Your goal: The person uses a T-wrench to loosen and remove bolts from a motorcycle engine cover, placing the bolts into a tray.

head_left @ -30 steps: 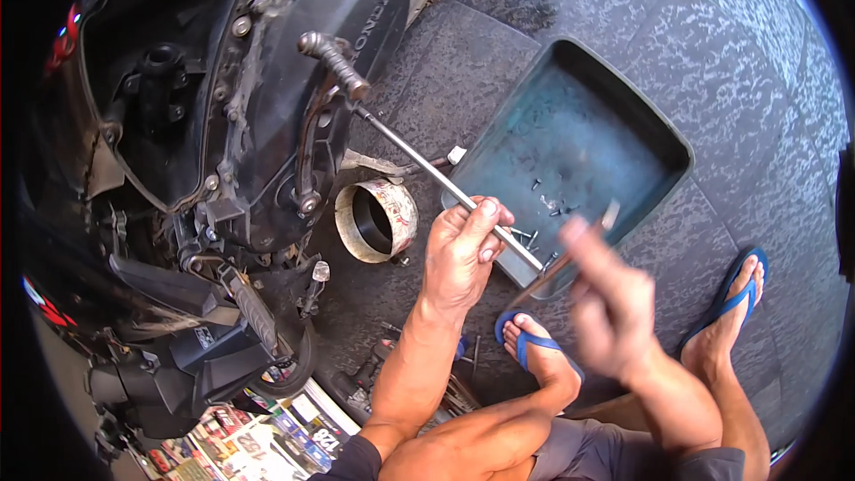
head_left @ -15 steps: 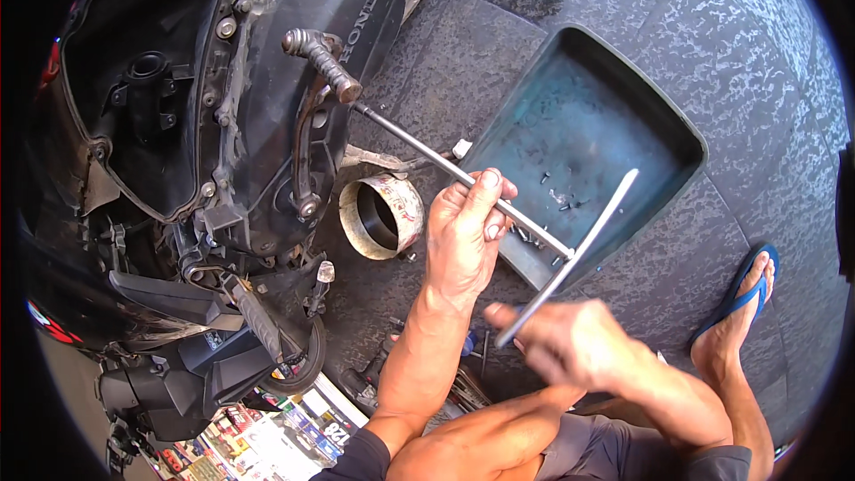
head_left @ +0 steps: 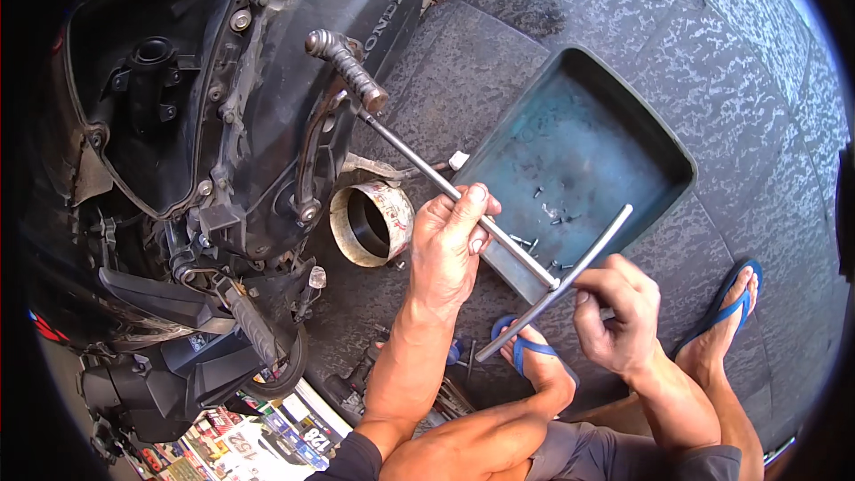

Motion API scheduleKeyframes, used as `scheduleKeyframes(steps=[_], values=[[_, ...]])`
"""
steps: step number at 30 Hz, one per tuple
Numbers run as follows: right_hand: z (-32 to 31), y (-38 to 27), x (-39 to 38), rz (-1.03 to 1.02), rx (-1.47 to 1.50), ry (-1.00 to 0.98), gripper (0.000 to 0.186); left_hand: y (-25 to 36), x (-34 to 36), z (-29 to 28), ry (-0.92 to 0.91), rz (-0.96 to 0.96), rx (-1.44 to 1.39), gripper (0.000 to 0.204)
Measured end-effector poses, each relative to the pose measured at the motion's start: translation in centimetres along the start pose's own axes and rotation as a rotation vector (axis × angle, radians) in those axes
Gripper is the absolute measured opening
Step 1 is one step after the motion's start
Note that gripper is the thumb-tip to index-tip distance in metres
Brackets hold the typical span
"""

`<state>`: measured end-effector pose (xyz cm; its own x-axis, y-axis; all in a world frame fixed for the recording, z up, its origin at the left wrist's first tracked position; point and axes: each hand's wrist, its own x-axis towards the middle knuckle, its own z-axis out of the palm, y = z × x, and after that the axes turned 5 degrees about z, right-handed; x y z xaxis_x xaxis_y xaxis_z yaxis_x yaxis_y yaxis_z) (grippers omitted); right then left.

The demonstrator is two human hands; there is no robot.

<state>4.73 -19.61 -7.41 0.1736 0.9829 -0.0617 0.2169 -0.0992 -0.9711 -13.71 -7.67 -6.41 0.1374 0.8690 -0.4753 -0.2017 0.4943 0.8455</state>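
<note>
My left hand [head_left: 450, 254] is closed around the shaft of a long T-handle wrench [head_left: 414, 157]. The wrench slants from the engine cover [head_left: 285, 98] of a motorbike down toward my right side. Its far tip goes in behind the ribbed kick-start pedal [head_left: 352, 73], so what it sits on is hidden. The crossbar stands at the near end, above the corner of a tray. My right hand [head_left: 619, 316] is beside the crossbar, fingers curled in and the index knuckle close to or touching the bar. Nothing shows inside its curl.
A dark plastic tray [head_left: 688, 169] with several small bolts [head_left: 558, 219] lies on the patterned floor. Left of it, a patterned open cylinder [head_left: 349, 230] rests on its side. Tools lie near my knee. My feet wear blue flip-flops [head_left: 726, 307].
The wrench's crossbar has swung slightly and shifted down-left in view. My right hand has moved from the bar's lower end up and right. My left hand keeps its hold on the shaft.
</note>
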Motion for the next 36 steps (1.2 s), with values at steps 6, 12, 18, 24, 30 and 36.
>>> scheduleKeyframes(steps=[6,12,18,24,30,36], values=[[0.2,-2.2,0.1,-0.222,-0.497,0.114,0.044,0.1,0.1,0.4,-0.001,0.005,0.016,0.021],[3.3,-0.4,2.7,0.01,0.083,-0.088,0.108,0.3,0.1,0.7,-0.002,-0.063,0.062,0.023],[3.7,-1.5,3.4,0.084,-0.213,-0.171,0.089,1.6,-4.2,2.4,0.193,0.688,0.199,0.061],[4.8,-1.5,2.5,0.03,0.003,0.052,0.076,2.6,-6.9,6.4,-0.122,1.1,0.41,0.074],[5.8,-1.3,1.9,0.105,0.158,0.175,0.071,3.0,-6.4,7.7,-0.265,1.13,0.461,0.066],[4.5,-0.9,2.7,0.067,-0.036,0.022,0.043,2.7,-5.5,6.9,-0.21,1.003,0.303,0.06]])
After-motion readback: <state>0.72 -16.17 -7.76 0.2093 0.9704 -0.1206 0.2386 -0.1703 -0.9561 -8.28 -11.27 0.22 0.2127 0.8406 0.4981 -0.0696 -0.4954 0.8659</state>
